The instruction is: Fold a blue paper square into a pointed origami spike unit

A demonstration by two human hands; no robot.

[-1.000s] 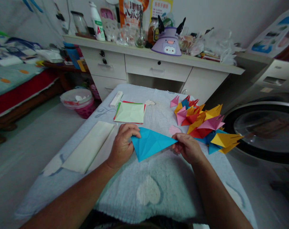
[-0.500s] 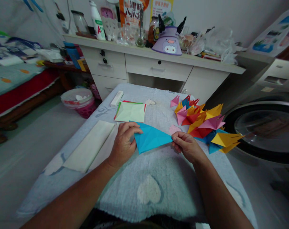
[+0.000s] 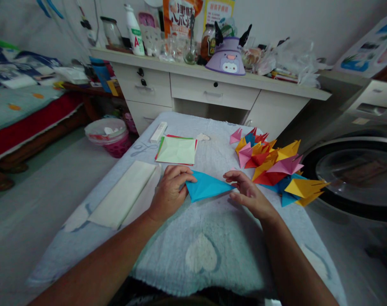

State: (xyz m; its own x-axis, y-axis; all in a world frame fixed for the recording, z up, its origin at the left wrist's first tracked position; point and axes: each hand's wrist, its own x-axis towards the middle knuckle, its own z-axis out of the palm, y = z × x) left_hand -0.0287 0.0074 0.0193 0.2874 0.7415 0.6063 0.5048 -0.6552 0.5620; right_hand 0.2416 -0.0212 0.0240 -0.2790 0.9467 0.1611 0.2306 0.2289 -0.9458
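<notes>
A folded sheet of blue origami paper (image 3: 206, 187) is held just above the cloth, with creases on its face and a point toward the right. My left hand (image 3: 172, 189) pinches its left end between thumb and fingers. At the right tip, my right hand (image 3: 246, 191) has thumb and fingers apart, beside the paper. Behind my left hand lies a stack of square paper sheets (image 3: 176, 150), pale green on top with red and green edges below. Several folded paper cranes (image 3: 270, 163) in yellow, red, pink and blue are heaped to the right.
The table carries a pale blue cloth (image 3: 201, 225). A folded whitish cloth or paper (image 3: 123, 195) lies at left, a small white box (image 3: 158, 132) behind it. Beyond stand a white desk (image 3: 212, 91), a pink bin (image 3: 115, 144) and a washing machine (image 3: 365, 170) at right.
My right hand's fingers have opened from the paper's right tip. The blue paper looks narrower and its upper edge sits lower, still in my left hand. The view has shifted slightly.
</notes>
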